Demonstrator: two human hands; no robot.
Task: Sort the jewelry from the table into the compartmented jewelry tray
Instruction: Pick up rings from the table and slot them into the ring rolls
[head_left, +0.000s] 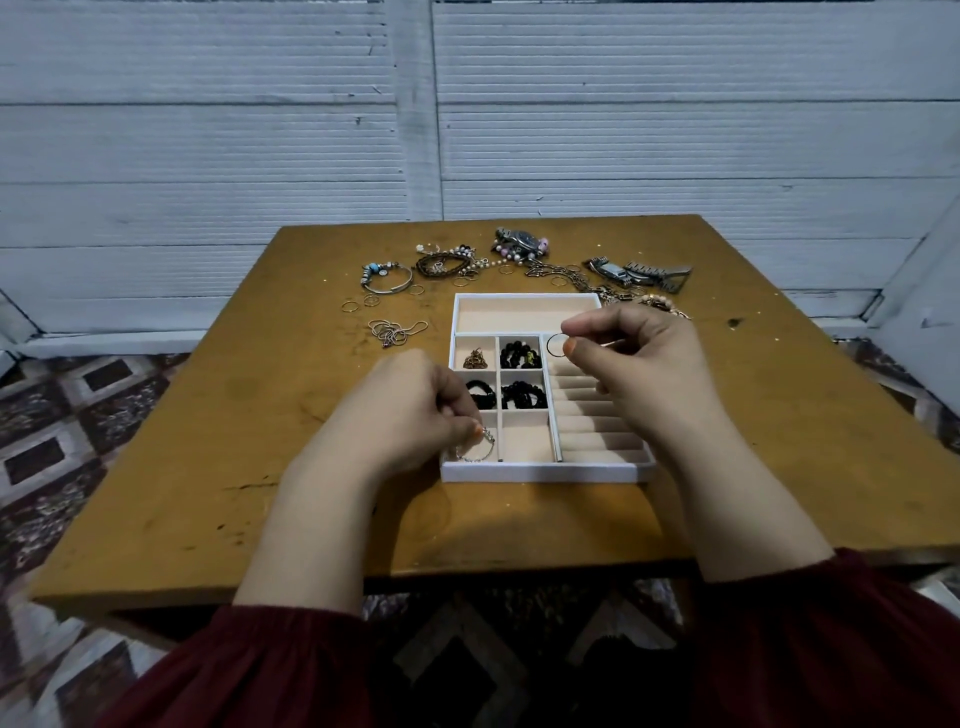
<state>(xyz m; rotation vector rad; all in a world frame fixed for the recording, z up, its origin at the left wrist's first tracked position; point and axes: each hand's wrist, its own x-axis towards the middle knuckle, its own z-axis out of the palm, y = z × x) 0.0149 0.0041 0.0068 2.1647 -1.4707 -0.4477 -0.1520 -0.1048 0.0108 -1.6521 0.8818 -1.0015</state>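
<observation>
A white compartmented jewelry tray (545, 472) sits mid-table with peach lining. My right hand (644, 364) pinches a thin ring (557, 345) above the top of the tray's ring-roll section (597, 431). My left hand (410, 410) pinches a silver beaded bracelet (480, 449) over the near-left compartment. Black bead bracelets (521, 356) fill three small compartments, and a small gold piece (474, 358) lies in the upper-left one. The long top compartment (519, 314) holds nothing.
Loose jewelry lies along the table's far side: a charm bangle (387, 278), a brown bead tangle (447, 262), watches (522, 241) (639, 273), thin rings (358, 304) and a silver chain (395, 331). The wooden table (208, 441) stands on a patterned rug.
</observation>
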